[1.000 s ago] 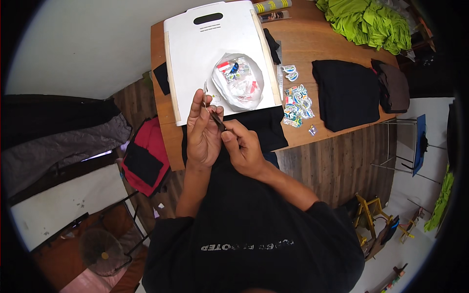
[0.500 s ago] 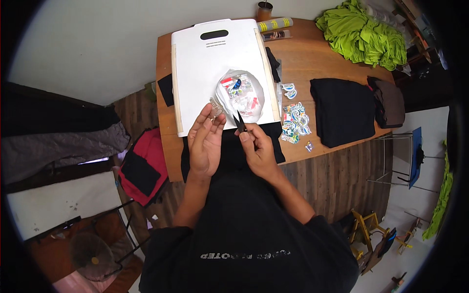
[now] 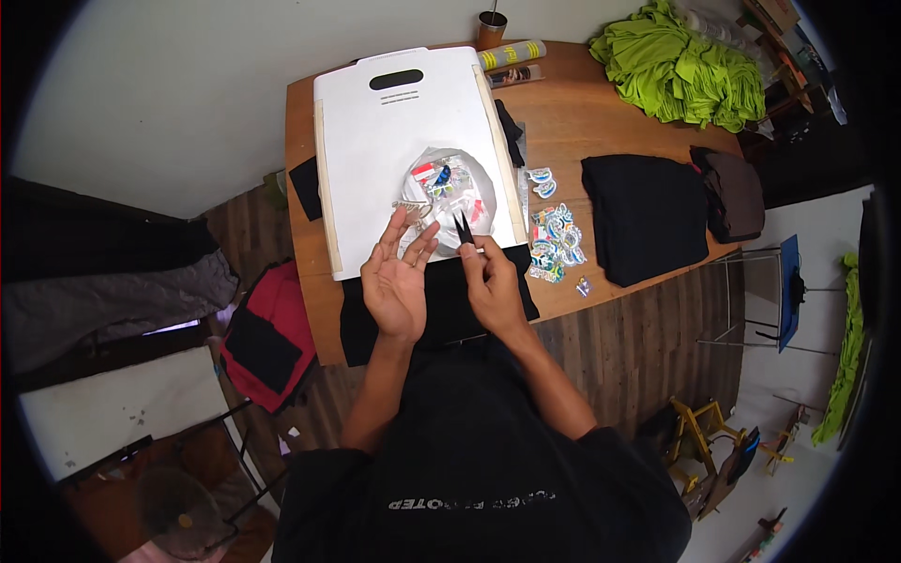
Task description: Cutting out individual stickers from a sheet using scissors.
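Note:
My left hand [image 3: 398,286] is palm up over the near part of a white board [image 3: 366,159], fingers spread. A small clear, pale-edged scrap [image 3: 413,208] shows just beyond its fingertips; whether it still touches them is unclear. In my right hand [image 3: 493,286] is a small pair of black scissors [image 3: 464,229], the blades pointing away from me. Just past both hands stands a round white container [image 3: 484,178], perhaps a bag with its rim folded down. Clear and coloured scraps [image 3: 441,178] lie inside it.
Cut stickers [image 3: 557,239] lie in a cluster right of the board on the wooden table [image 3: 554,113]. Folded black cloth [image 3: 643,220] sits farther right, a lime-green cloth pile [image 3: 676,70] behind it. Rolls [image 3: 511,54] and a brown cup [image 3: 491,28] stand at the back.
My left fingers have spread apart from around the clear scrap. My right hand keeps the scissors, their blades now closer together. The whole view has shifted slightly.

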Demonstrator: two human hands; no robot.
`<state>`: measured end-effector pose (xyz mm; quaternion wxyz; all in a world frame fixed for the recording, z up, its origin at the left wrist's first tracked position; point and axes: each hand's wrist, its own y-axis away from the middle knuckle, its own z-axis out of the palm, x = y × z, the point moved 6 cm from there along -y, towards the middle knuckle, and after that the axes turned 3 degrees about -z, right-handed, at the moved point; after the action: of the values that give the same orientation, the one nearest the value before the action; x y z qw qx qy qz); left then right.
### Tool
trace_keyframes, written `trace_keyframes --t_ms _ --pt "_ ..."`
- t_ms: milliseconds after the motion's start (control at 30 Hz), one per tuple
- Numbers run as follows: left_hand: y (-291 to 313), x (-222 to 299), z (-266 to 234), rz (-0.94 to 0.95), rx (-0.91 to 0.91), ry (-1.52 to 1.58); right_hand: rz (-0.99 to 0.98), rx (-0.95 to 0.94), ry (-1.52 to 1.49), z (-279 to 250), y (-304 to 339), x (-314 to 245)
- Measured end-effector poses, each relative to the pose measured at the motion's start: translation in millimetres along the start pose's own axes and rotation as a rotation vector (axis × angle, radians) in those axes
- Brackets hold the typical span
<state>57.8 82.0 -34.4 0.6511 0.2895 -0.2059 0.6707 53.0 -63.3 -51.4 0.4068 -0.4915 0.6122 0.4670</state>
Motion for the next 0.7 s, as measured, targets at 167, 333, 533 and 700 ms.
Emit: trace_keyframes --t_ms 167,333,533,700 --pt "-4 -5 3 -0.015 0.016 -0.007 -0.069 -0.139 0.006 3 -1 0" --pt "-6 -13 -2 -0.036 0.067 -0.13 -0.005 -0.11 -0.14 0 -12 13" --pt "-1 -12 6 0.165 0.086 -0.381 -0.1 -0.084 -0.454 -23 -29 -2" --pt "-1 -5 29 0.261 -0.006 -0.505 0.064 -0.236 -0.494 -31 -27 -13"
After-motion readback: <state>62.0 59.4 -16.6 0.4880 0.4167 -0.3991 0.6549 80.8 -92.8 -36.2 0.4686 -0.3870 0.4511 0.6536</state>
